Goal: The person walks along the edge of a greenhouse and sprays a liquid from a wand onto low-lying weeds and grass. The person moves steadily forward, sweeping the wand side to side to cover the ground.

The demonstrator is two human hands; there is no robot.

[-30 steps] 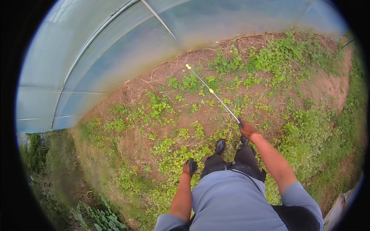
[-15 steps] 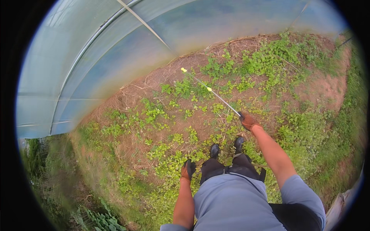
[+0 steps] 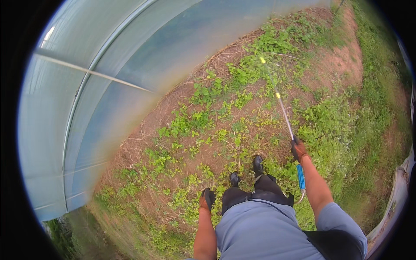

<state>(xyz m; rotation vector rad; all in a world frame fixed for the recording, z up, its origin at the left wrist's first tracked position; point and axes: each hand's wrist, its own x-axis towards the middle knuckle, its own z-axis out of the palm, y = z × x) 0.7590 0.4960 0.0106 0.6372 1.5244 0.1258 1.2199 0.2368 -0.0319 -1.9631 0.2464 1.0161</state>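
My right hand [image 3: 298,149], in an orange-brown and black work glove, is closed around the shaft of a spray wand [image 3: 286,116]. The thin metal wand points away from me over low green weeds, with a yellow fitting partway along and a yellow nozzle at its far tip. Behind the hand, its blue ribbed grip [image 3: 300,175] lies along my forearm, and a hose curves from its lower end toward my hip. My left hand [image 3: 207,199], gloved likewise, hangs beside my left thigh. Its fingers look loosely apart, with nothing visible in them.
Translucent plastic sheeting of a greenhouse [image 3: 130,65] on curved pipes rises at the far left. Patchy weeds [image 3: 190,123] and dry stalks cover brown soil. Denser growth [image 3: 333,138] stands at the right, and crumpled pale sheeting [image 3: 396,199] lies at the lower right edge. My dark boots [image 3: 258,165] stand among weeds.
The wand and my right hand have swung to the right, and the blue grip has come into sight. My view has turned rightward. My left hand still hangs by my thigh.
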